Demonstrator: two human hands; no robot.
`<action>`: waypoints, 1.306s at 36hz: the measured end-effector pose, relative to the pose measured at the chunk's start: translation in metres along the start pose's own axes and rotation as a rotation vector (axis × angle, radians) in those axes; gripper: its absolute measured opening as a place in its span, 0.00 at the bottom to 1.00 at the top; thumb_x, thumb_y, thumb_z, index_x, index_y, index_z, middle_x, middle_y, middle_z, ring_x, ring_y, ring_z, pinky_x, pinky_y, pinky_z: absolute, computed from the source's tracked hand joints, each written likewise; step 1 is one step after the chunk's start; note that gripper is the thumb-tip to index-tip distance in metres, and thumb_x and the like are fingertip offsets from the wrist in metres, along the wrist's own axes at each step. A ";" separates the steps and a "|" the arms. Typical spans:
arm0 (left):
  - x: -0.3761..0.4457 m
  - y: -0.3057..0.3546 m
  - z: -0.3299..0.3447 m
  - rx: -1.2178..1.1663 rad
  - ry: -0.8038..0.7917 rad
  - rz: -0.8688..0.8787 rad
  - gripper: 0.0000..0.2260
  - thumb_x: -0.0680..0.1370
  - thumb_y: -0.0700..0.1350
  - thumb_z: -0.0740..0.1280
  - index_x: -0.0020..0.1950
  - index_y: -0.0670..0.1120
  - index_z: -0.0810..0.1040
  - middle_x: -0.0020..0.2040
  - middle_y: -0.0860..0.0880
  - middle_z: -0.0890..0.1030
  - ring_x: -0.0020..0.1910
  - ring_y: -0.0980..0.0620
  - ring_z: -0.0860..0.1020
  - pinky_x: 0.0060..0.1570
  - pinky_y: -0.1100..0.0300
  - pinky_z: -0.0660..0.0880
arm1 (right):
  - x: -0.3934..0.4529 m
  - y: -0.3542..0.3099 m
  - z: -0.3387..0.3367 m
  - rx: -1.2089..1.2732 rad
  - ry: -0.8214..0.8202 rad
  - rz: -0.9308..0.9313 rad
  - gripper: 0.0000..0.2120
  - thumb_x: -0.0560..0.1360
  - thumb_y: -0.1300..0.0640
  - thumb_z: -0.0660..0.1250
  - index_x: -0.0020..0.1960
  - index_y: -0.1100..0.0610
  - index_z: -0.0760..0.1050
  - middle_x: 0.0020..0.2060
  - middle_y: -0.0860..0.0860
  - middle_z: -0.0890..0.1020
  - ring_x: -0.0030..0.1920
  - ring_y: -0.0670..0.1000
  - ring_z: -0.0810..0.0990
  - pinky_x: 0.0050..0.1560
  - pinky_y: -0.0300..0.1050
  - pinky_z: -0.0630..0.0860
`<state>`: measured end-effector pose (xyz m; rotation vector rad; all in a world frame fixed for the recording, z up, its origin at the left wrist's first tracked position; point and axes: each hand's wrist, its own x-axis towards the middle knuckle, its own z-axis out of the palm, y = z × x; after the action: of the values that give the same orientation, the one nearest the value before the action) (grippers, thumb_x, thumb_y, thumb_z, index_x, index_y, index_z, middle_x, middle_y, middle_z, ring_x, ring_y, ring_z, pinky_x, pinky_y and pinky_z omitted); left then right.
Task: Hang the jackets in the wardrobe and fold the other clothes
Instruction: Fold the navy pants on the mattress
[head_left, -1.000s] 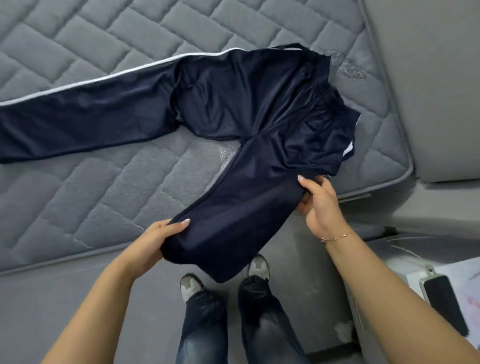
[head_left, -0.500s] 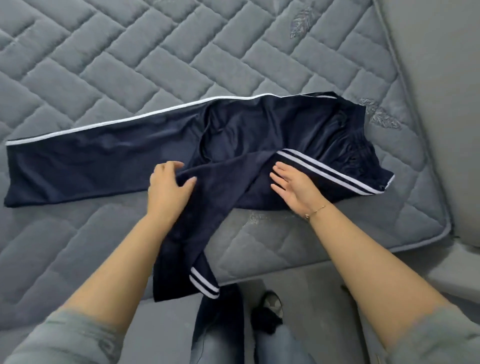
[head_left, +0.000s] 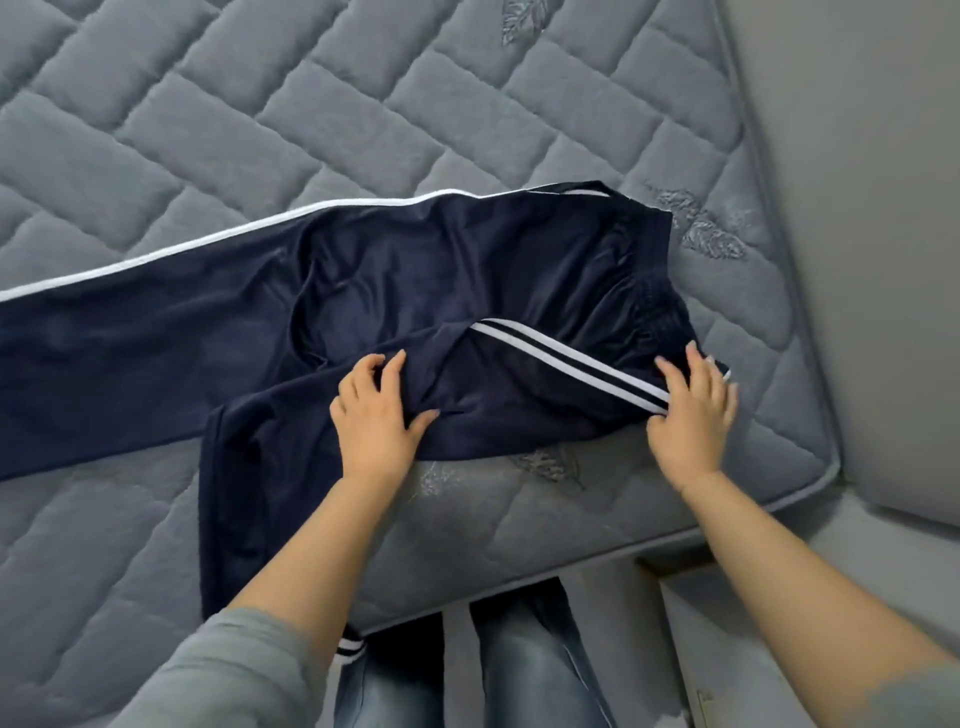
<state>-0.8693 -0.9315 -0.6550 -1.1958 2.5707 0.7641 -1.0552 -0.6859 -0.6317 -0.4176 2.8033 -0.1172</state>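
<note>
Item: navy trousers (head_left: 415, 291) with white side stripes, lying flat across the grey quilted mattress (head_left: 311, 104), one leg running off to your left, the other bent toward you and hanging over the near edge. Your left hand (head_left: 376, 421) bunches the fabric at the near leg's top, fingers curled into it. Your right hand (head_left: 693, 410) pinches the striped seam by the waistband.

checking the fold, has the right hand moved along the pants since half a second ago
Yes. The right hand has slid along the white stripe toward the waistband.
</note>
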 end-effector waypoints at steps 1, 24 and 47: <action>0.003 0.002 0.000 -0.032 0.013 -0.001 0.31 0.75 0.51 0.72 0.75 0.46 0.65 0.71 0.44 0.65 0.68 0.42 0.64 0.66 0.47 0.64 | 0.008 0.009 -0.003 -0.031 -0.013 -0.018 0.31 0.71 0.72 0.65 0.71 0.54 0.69 0.75 0.55 0.63 0.76 0.58 0.57 0.75 0.51 0.40; 0.126 -0.072 -0.166 -0.288 0.116 -0.271 0.12 0.80 0.49 0.66 0.52 0.41 0.82 0.44 0.44 0.82 0.46 0.52 0.76 0.43 0.62 0.69 | 0.256 -0.093 -0.085 0.333 -0.450 -0.241 0.16 0.69 0.53 0.78 0.52 0.58 0.80 0.47 0.54 0.82 0.46 0.50 0.77 0.47 0.40 0.71; 0.186 -0.076 -0.113 -0.308 0.188 -0.322 0.11 0.81 0.51 0.64 0.50 0.44 0.78 0.44 0.47 0.78 0.45 0.48 0.74 0.46 0.57 0.65 | 0.235 -0.062 -0.039 0.427 0.044 0.163 0.20 0.73 0.49 0.72 0.54 0.63 0.75 0.52 0.64 0.81 0.53 0.63 0.79 0.52 0.54 0.73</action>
<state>-0.9294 -1.1542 -0.6594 -1.7995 2.3619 1.0389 -1.2644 -0.8132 -0.6536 -0.0847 2.7347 -0.6782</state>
